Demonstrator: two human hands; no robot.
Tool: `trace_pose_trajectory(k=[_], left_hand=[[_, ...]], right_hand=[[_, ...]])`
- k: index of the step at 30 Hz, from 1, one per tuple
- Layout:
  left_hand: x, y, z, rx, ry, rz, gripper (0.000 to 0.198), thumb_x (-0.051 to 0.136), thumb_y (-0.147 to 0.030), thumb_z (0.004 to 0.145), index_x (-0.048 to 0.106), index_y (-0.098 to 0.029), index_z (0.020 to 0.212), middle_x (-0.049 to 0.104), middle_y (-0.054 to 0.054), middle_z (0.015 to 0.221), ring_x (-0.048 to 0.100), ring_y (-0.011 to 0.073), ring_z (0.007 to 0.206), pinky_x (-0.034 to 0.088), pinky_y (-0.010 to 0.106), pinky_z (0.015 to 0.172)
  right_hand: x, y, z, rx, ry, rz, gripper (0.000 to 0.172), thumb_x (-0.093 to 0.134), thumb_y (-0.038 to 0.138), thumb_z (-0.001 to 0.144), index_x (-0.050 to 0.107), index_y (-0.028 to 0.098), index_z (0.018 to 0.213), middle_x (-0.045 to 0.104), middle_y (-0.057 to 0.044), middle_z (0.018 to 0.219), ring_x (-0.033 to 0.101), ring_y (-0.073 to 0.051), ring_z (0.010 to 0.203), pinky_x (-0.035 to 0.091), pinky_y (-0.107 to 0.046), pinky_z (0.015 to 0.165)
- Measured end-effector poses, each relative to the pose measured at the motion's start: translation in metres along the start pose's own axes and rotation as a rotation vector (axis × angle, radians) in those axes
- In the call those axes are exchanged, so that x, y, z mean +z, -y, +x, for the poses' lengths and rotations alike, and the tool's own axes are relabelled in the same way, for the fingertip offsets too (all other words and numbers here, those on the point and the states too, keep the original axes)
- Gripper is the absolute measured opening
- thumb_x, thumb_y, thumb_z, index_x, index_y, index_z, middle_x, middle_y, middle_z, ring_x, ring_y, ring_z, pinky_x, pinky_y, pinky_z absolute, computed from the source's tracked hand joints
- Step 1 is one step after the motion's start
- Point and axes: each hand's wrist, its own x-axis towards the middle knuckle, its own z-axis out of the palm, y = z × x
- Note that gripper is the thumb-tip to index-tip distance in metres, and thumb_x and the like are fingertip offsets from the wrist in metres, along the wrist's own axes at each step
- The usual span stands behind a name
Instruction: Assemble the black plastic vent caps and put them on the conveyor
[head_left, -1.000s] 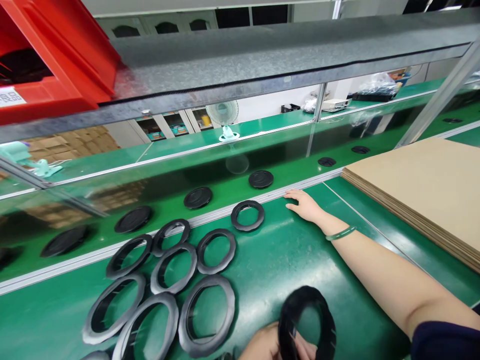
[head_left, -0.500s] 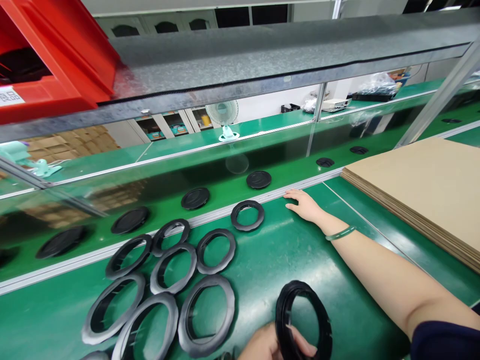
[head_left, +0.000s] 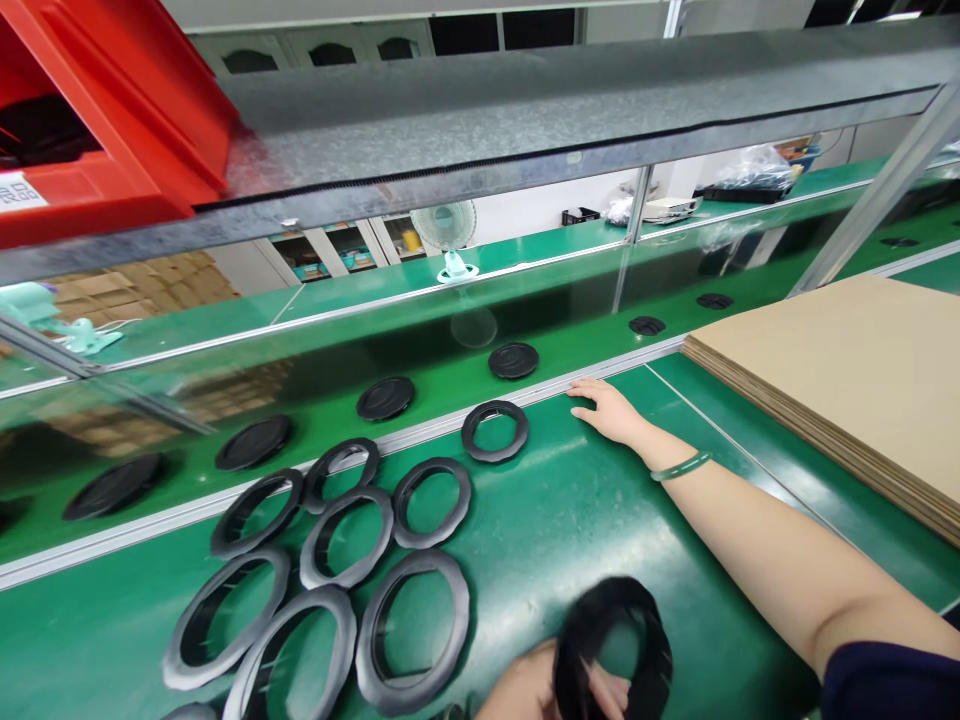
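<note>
Fingers [head_left: 606, 692] of my left hand [head_left: 536, 688] clamped on a black ring [head_left: 600, 598].
I see the black ring tilted up off the desk [head_left: 540, 520] at the bottom edge, blurred, its lower rim inside my grip. My right hand [head_left: 611, 410] lies flat, fingers apart, near a single ring [head_left: 471, 432].

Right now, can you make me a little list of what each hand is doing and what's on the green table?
Left hand: grips a black ring, blurred, at the near edge
Right hand: open, flat on the green table by the metal rail, holding nothing
Wrist: green bangle on the right arm
Nearest the right hand: single ring, lying flat, apart from the fingers
Laid-out rings: several, flat, close together on the left
Behind the rail: black discs in a row
Far right: cardboard stack
Top left: red bin
</note>
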Motion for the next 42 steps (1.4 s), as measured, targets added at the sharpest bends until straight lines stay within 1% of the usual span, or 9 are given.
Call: trace_pose_trajectory(k=[3, 5, 8, 12, 17, 20, 28, 34, 42], left_hand=[[-0.002, 0.000, 0.000, 0.138, 0.021, 0.134, 0.039, 0.073, -0.056, 0.080, 0.078, -0.017, 0.086, 0.073, 0.015, 0.110, 0.067, 0.0302, 0.112, 0.050, 0.040, 0.099], [-0.001, 0.001, 0.001, 0.132, -0.001, 0.152, 0.041, 0.073, -0.058, 0.079, 0.077, -0.017, 0.085, 0.073, 0.015, 0.106, 0.069, 0.0293, 0.107, 0.052, 0.038, 0.096], [0.002, 0.004, 0.002, 0.005, -0.049, 0.036, 0.048, 0.084, -0.056, 0.068, 0.075, -0.015, 0.092, 0.075, 0.015, 0.103, 0.069, 0.0310, 0.104, 0.051, 0.043, 0.098], [0.002, 0.008, 0.003, -0.139, -0.031, -0.301, 0.058, 0.070, -0.063, 0.079, 0.070, -0.015, 0.112, 0.073, 0.016, 0.114, 0.066, 0.0320, 0.115, 0.043, 0.050, 0.107], [-0.005, 0.018, 0.007, 0.084, -0.017, 0.218, 0.051, 0.078, -0.066, 0.068, 0.077, -0.016, 0.079, 0.074, 0.013, 0.099, 0.068, 0.0281, 0.101, 0.051, 0.036, 0.091], [-0.006, 0.016, 0.007, 0.075, -0.020, 0.262, 0.050, 0.077, -0.066, 0.070, 0.078, -0.017, 0.079, 0.073, 0.012, 0.099, 0.069, 0.0255, 0.094, 0.053, 0.034, 0.087], [0.001, 0.018, 0.003, -0.105, -0.052, -0.231, 0.056, 0.083, -0.050, 0.072, 0.069, -0.016, 0.113, 0.072, 0.017, 0.115, 0.067, 0.0328, 0.113, 0.046, 0.048, 0.104], [-0.003, 0.001, 0.001, 0.061, -0.024, 0.272, 0.037, 0.077, -0.053, 0.077, 0.079, -0.018, 0.088, 0.072, 0.011, 0.104, 0.066, 0.0284, 0.104, 0.050, 0.034, 0.093], [0.005, 0.010, -0.001, -0.118, -0.073, -0.322, 0.052, 0.085, -0.044, 0.073, 0.066, -0.016, 0.113, 0.072, 0.016, 0.118, 0.066, 0.0316, 0.117, 0.043, 0.047, 0.108]], right_hand=[[0.000, 0.001, 0.000, 0.003, 0.004, -0.005, 0.035, 0.071, 0.021, 0.085, 0.071, 0.024, 0.119, 0.058, -0.007, 0.137, 0.043, -0.030, 0.137, 0.029, -0.054, 0.119], [-0.001, 0.001, 0.000, 0.007, 0.007, -0.009, 0.035, 0.071, 0.021, 0.085, 0.071, 0.023, 0.120, 0.058, -0.007, 0.137, 0.043, -0.030, 0.138, 0.028, -0.054, 0.120], [-0.001, 0.001, 0.000, 0.009, 0.012, -0.011, 0.035, 0.071, 0.021, 0.086, 0.070, 0.021, 0.121, 0.058, -0.008, 0.138, 0.043, -0.029, 0.138, 0.028, -0.053, 0.120], [-0.001, 0.001, 0.000, 0.008, 0.012, -0.012, 0.034, 0.070, 0.022, 0.086, 0.070, 0.023, 0.121, 0.058, -0.007, 0.138, 0.043, -0.029, 0.138, 0.028, -0.054, 0.120], [-0.001, 0.001, -0.001, 0.009, 0.015, -0.015, 0.035, 0.070, 0.022, 0.086, 0.070, 0.022, 0.121, 0.058, -0.007, 0.138, 0.043, -0.029, 0.138, 0.028, -0.053, 0.120], [-0.001, 0.002, -0.001, 0.008, 0.015, -0.015, 0.035, 0.070, 0.022, 0.086, 0.070, 0.022, 0.121, 0.057, -0.007, 0.138, 0.042, -0.029, 0.138, 0.028, -0.053, 0.120], [0.000, 0.001, 0.000, 0.008, 0.005, -0.018, 0.035, 0.072, 0.019, 0.085, 0.071, 0.021, 0.120, 0.058, -0.008, 0.138, 0.045, -0.029, 0.136, 0.029, -0.053, 0.119], [0.000, 0.002, 0.000, 0.012, 0.005, -0.022, 0.035, 0.073, 0.019, 0.085, 0.070, 0.020, 0.121, 0.058, -0.008, 0.138, 0.044, -0.029, 0.137, 0.029, -0.054, 0.120], [0.000, 0.002, 0.001, 0.017, 0.001, -0.022, 0.035, 0.073, 0.017, 0.085, 0.071, 0.018, 0.120, 0.058, -0.009, 0.138, 0.045, -0.029, 0.136, 0.030, -0.051, 0.120]])
